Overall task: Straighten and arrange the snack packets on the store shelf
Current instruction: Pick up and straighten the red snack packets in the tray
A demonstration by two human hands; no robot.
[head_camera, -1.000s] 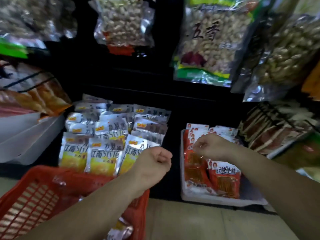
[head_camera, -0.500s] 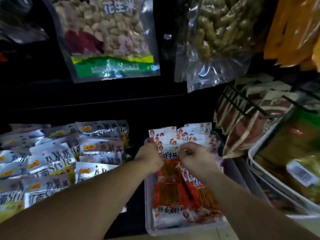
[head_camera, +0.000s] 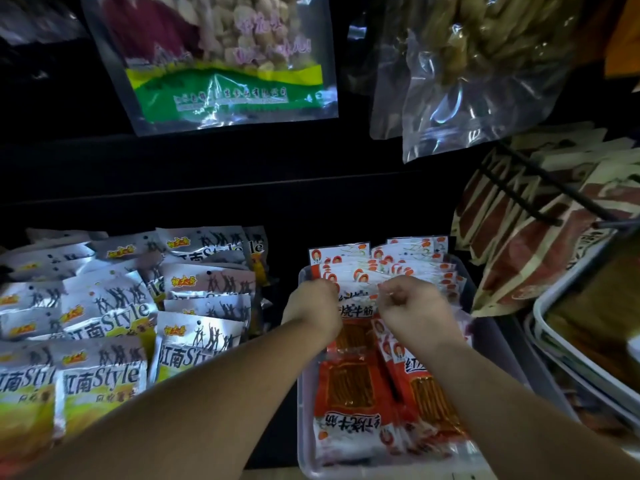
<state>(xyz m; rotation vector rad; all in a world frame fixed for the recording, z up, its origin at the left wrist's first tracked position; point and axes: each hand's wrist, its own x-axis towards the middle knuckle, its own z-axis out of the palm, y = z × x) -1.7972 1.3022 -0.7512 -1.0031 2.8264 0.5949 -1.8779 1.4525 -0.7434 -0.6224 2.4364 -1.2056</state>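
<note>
Packets [head_camera: 356,311] in the tray [head_camera: 306,427] look light, floppy and slick. Left hand [head_camera: 313,303] and right hand [head_camera: 414,303] pinch one's top edge, likely the firmest hold.

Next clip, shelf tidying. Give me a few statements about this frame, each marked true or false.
1. The left hand and the right hand are both at the red packets in the tray. True.
2. The silver packets lie to the right of the tray. False: they lie to its left.
3. A bag with a green band hangs above the shelf. True.
4. The left hand rests on the silver packets. False: it is at the red packets.
</note>
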